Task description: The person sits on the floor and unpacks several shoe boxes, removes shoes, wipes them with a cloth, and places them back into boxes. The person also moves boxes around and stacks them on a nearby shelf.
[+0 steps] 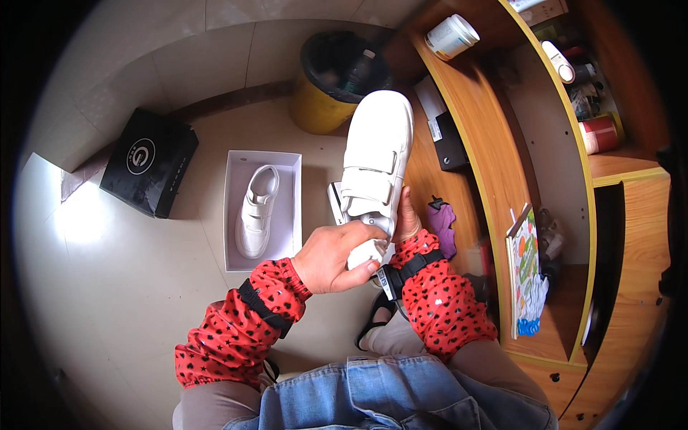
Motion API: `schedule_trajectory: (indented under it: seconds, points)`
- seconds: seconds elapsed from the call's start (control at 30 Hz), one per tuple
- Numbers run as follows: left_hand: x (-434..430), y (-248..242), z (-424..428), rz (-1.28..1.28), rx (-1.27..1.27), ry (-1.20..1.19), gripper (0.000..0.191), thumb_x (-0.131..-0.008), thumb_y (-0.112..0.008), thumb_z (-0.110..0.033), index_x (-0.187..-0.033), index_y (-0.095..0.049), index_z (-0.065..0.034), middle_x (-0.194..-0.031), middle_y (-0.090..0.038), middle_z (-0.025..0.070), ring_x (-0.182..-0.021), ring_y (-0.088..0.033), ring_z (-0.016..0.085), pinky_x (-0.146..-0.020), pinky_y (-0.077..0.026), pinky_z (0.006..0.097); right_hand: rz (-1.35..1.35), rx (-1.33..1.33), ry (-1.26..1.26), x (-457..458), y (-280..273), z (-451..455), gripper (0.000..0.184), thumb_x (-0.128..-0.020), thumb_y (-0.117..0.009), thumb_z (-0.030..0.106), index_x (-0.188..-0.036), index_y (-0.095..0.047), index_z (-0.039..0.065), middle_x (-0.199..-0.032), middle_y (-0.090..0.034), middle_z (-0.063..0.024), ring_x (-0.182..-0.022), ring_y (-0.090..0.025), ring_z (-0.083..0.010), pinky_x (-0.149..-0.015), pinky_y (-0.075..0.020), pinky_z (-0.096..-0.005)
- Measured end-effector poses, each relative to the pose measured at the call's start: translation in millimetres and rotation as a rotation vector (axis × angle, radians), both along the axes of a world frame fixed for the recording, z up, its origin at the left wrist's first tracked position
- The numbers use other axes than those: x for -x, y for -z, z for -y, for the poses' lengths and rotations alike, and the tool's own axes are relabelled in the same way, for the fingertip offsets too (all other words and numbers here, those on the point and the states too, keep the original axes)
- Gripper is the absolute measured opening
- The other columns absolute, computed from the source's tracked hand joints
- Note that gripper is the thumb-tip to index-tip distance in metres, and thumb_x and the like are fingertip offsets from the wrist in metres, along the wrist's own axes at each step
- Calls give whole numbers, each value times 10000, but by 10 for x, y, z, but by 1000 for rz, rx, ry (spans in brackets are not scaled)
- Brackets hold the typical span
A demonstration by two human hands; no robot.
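Note:
A white shoe with two straps (374, 150) is held up before me, its toe pointing away. My right hand (407, 217) grips the shoe's side near the heel, and part of that hand is hidden behind it. My left hand (341, 258) holds a crumpled white wad, perhaps paper or cloth (368, 253), at the heel opening. To the left on the floor, a second white shoe (255, 217) lies in an open white shoebox (295, 209).
A black box (148, 164) sits on the floor at the left. Beyond the held shoe stands a yellow bin with a black liner (317, 110). Wooden shelves (484, 123) line the right side, bearing a white tub (451, 37) and a patterned book (521, 269). A purple item (442, 226) lies nearby.

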State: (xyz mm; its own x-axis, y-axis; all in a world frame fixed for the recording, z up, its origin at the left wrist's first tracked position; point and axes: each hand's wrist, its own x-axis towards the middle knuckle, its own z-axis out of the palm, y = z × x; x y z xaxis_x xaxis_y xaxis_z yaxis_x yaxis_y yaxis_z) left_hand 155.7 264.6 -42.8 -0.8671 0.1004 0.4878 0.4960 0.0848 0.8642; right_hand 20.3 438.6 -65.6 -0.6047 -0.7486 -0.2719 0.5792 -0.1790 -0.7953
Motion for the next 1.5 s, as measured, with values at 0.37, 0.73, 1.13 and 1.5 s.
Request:
schedule_trajectory:
  seconds: [0.37,0.73,1.13,1.5]
  points:
    - [-1,39,-88,-92,-98,-447,342,-634,-715,58,-868,-493,-57,-933,-549,103,-781,-585,277,-635,-494,328,-115,17,62,61,-86,98,782,-786,-657,565,-1341,-419,69,-1226,-561,-67,-1115,-539,-190,-963,-441,-358]
    - [34,-74,-72,-204,464,-550,341,-690,-714,-82,-1018,-621,-86,-1094,-588,79,-986,-580,245,-799,-464,348,-31,29,64,16,-105,163,806,-819,-551,641,-1345,-412,46,-1239,-558,-91,-1110,-554,-222,-944,-468,-373]
    - [138,-138,96,-177,395,-443,223,-744,-681,-100,-964,-657,-74,-918,-645,70,-692,-606,254,-617,-503,351,50,-28,13,-91,-51,222,751,-908,-389,623,-1417,-334,74,-1342,-479,-120,-1202,-486,-278,-1040,-386,-424]
    - [179,1187,773,698,822,-405,472,-822,-618,-224,-1257,-500,-87,-1302,-494,83,-1017,-602,295,-847,-503,394,121,-11,196,101,82,-8,695,-907,-451,587,-1374,-400,75,-1294,-533,-86,-1156,-536,-226,-993,-430,-385]
